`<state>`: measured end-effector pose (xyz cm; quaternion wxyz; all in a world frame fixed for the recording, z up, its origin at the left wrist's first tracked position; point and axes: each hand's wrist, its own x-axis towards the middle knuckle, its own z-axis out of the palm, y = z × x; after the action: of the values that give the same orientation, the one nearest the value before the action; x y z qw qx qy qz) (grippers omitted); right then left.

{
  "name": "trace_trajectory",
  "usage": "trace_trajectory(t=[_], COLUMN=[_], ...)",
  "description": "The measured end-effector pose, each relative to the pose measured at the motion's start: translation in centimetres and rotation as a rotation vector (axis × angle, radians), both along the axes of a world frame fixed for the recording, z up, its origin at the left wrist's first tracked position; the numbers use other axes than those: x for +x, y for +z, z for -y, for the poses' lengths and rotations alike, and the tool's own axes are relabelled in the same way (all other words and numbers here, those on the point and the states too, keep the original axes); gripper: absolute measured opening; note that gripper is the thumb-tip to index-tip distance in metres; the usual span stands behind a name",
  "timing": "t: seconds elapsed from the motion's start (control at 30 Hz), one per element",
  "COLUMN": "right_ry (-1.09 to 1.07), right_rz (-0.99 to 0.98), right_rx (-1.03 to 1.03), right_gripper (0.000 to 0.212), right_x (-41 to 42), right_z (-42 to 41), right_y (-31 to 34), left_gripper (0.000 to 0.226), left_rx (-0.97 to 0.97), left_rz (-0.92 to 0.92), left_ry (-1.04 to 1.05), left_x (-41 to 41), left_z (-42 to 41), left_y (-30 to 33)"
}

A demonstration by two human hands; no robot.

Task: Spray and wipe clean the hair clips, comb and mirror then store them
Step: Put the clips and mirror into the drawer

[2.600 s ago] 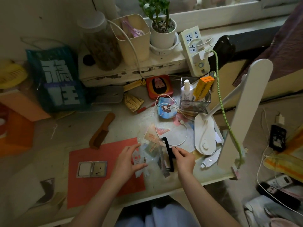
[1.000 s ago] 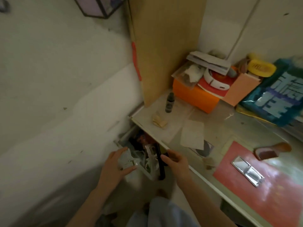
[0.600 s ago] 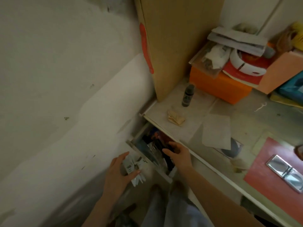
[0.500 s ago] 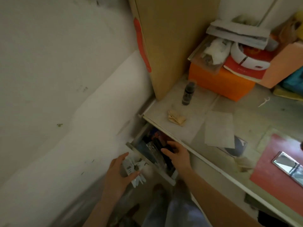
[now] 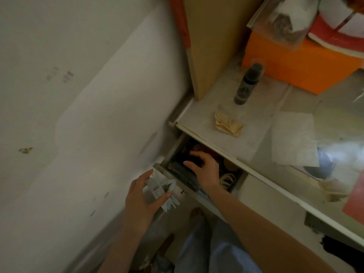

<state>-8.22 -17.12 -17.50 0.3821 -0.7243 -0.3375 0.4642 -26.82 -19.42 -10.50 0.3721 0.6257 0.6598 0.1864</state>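
My right hand (image 5: 204,168) reaches into the open drawer (image 5: 177,152), fingers curled over dark things I can't make out. My left hand (image 5: 143,196) hovers just outside the drawer front, gripping pale hair clips (image 5: 162,191). Above, the surface (image 5: 206,115) carries a dark spray bottle (image 5: 247,85), a crumpled tan cloth (image 5: 228,125) and an orange box (image 5: 299,64), beside a white wall (image 5: 78,95). The drawer's contents are dim and blurred.
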Motion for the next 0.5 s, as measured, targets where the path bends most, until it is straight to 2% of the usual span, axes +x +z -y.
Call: trace_trajectory(t=[0.37,0.5], right_ry=[-0.023,-0.017], right_rz=[-0.031,-0.074], right_rx=[-0.016,-0.073], right_gripper=[0.046,0.041], right_x=[-1.3,-1.0], right_z=[-0.3,-0.4], right_y=[-3.3,-3.7], left_gripper=[0.068,0.067], left_rx=[0.008,0.005], left_rz=[-0.02,-0.001], left_ry=[0.015,0.011], left_x=[-0.8,-0.8], left_z=[0.2,0.2], left_y=[-2.1,-2.3])
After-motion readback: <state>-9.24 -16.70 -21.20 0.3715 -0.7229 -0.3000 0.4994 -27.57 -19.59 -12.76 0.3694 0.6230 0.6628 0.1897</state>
